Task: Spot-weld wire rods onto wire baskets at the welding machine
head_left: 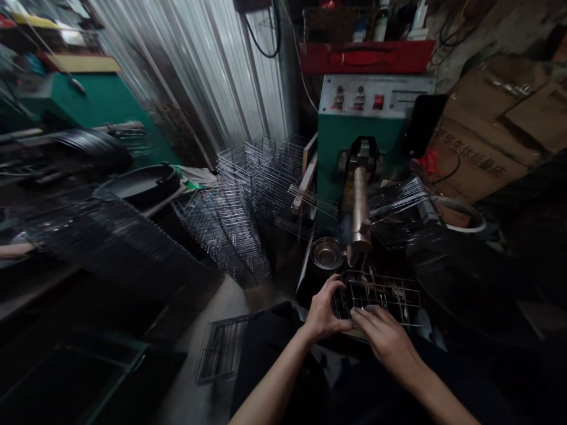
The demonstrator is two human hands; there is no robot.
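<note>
A small wire frame (pixel 384 287) of thin metal rods lies below the metal arm (pixel 361 200) of a green machine (pixel 330 156). My left hand (pixel 325 310) curls around the frame's left end, thumb toward the near side and fingers over the far side. At the near edge, my right hand (pixel 385 333) has its fingers together on the wires, close to my left thumb. The undersides of the right fingers are hidden. Just left of the arm's tip sits a round metal dish (pixel 326 254).
Wire racks (pixel 234 206) are stacked left of the machine. More wire panels (pixel 224 348) lie low by my leg. A phone (pixel 425 124) hangs at the machine's right front. Cardboard boxes (pixel 491 136) stand at the right, and a red toolbox (pixel 367 57) rests on top.
</note>
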